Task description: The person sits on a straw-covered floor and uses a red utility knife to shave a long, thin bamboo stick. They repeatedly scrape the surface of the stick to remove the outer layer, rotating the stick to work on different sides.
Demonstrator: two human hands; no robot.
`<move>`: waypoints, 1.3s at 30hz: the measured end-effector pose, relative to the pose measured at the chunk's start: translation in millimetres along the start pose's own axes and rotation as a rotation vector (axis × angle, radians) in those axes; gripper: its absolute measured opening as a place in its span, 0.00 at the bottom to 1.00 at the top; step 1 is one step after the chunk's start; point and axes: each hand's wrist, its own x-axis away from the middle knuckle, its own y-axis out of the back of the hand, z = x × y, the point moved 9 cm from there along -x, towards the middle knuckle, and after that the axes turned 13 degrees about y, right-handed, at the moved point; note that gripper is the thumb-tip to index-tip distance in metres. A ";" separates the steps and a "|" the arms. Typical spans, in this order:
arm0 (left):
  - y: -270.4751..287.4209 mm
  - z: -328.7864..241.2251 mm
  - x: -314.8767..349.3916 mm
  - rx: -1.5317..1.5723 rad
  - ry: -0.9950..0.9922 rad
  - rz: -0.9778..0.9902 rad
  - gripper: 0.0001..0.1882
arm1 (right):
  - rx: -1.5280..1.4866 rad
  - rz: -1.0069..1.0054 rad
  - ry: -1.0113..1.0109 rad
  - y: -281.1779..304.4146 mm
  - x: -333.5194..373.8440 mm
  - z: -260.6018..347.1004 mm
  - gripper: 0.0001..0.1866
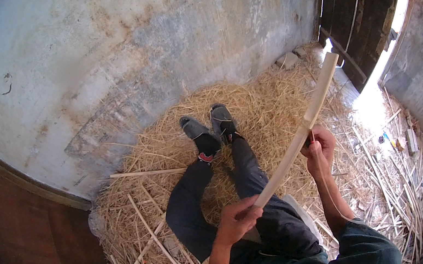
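Person seated on a heap of straw (274, 105), legs stretched forward, dark trousers, grey shoes (209, 124) crossed at the ankles well beyond the hands; left hand (238, 218) low and near the lap, fingers wrapped round the near end of a long pale bamboo strip (300, 134); right hand (320, 147) higher and further out, closed around the same strip about midway along its length, with something small and dark in that fist, too small to tell what; the two hands apart, both clamped on the strip; strip runs diagonally from the left hand up past the right hand, its far end in the air toward a dark wooden door (362, 3) beyond the right hand; a thin thread or fibre hangs from the right hand down along the forearm; loose bamboo sticks (151, 241) lie on the straw to the left of the left hand, one more (146, 172) lying flat further out beside the left knee; more splinters and scraps scattered on the ground to the right of the right hand; a pale weathered wall (127, 51) stands beyond the feet.
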 end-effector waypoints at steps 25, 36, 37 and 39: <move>39.9 -54.2 34.9 -0.549 -0.502 -0.536 0.14 | 0.495 0.386 -0.229 -41.5 -27.1 18.7 0.08; 75.0 -60.1 51.2 -0.569 -0.385 -0.647 0.15 | 0.607 0.786 0.118 -42.5 -49.1 32.4 0.07; 79.0 -59.6 51.9 -0.559 -0.348 -0.659 0.16 | 0.639 0.784 0.047 -37.8 -52.8 29.6 0.07; 82.2 -60.7 54.0 -0.541 -0.341 -0.665 0.16 | 0.701 0.776 -0.098 -28.5 -57.8 28.0 0.08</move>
